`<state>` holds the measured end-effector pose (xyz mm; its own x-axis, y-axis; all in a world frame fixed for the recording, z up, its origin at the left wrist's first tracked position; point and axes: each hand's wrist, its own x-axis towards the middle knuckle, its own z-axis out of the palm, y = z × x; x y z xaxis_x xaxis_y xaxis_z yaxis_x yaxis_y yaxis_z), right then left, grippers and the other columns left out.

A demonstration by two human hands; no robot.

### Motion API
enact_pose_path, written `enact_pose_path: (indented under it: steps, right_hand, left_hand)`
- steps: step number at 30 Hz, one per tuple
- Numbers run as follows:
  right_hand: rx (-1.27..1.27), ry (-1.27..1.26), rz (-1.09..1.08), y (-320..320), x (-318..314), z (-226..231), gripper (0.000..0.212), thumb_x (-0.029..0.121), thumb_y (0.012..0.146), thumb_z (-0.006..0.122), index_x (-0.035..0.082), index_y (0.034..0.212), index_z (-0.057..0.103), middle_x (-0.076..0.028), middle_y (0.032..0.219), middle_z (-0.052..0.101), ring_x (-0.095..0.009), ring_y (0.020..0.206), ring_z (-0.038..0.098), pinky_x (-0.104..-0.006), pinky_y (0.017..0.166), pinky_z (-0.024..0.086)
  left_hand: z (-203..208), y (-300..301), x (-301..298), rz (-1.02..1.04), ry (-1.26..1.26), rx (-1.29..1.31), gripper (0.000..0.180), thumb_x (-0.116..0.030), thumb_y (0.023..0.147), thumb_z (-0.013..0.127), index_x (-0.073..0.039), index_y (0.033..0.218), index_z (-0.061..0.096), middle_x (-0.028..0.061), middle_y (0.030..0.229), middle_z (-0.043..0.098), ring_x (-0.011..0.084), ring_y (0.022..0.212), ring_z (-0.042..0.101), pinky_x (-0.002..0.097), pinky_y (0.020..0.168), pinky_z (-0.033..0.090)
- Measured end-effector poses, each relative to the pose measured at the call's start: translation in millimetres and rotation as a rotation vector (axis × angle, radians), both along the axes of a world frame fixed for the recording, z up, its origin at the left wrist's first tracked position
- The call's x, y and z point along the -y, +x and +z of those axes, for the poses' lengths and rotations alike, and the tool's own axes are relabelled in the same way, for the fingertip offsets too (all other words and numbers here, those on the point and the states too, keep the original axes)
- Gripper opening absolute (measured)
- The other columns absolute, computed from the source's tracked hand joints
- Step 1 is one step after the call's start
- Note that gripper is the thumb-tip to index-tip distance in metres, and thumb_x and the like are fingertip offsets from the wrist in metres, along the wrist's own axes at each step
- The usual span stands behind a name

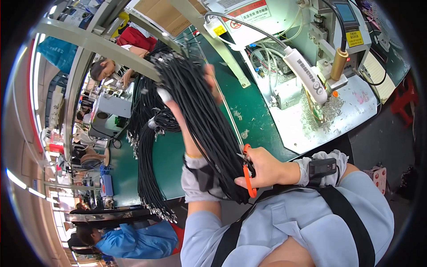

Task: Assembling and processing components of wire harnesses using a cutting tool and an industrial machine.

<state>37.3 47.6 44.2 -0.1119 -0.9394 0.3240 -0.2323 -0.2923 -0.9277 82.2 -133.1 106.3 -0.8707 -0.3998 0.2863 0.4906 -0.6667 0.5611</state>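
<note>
A thick bundle of black cables with metal tips runs slanting in front of me. My left hand is wrapped round its upper part, with a white cover on one digit. The bundle hides much of this hand, and its fingers on the far side are blurred. Near the lower end of the cables, my right hand closes on small scissors with orange handles. The scissor blades lie against the bundle, partly hidden by it. More black cables, tied near their top, hang over the table's edge to the left.
On the right stands a bench machine with a white nozzle, a metal plate and scattered metal bits. Beneath the cables is a green tabletop. A grey metal post crosses the upper left. Other people sit at the far left.
</note>
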Motion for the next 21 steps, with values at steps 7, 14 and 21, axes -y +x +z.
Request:
enact_pose_path:
  steps: [7,14,21]
  right_hand:
    - [0.566,0.036,-0.114,6.0,19.4,-58.7,0.040,0.039,0.077,0.062,0.003,0.080,0.046,0.001,0.062,0.042,-0.010,0.057,0.040,-0.0244,0.054,0.036]
    - [1.231,0.398,-0.282,-13.4,20.3,-71.0,0.033,0.033,0.092,0.040,0.003,0.100,0.050,-0.005,0.099,0.056,-0.011,0.094,0.052,-0.0285,0.080,0.042]
    - [1.192,0.300,-0.340,-10.8,19.9,-81.2,0.035,0.035,0.091,0.040,0.003,0.099,0.051,-0.004,0.095,0.057,-0.011,0.087,0.053,-0.0261,0.078,0.042]
  left_hand:
    - [10.9,-36.2,82.9,0.502,-0.288,0.405,0.051,-0.037,0.077,0.059,0.004,0.107,0.052,0.0133,0.099,0.058,0.0212,0.086,0.058,0.0351,0.070,0.050]
    - [-55.9,-8.2,113.5,0.643,-1.054,1.343,0.029,-0.023,0.082,0.054,0.001,0.098,0.058,0.0053,0.081,0.059,0.0152,0.069,0.056,0.0264,0.060,0.045]
    - [-55.5,67.6,-49.0,0.219,-1.556,1.022,0.028,-0.011,0.078,0.053,-0.002,0.104,0.056,0.0116,0.088,0.061,0.0194,0.081,0.059,0.0300,0.070,0.045]
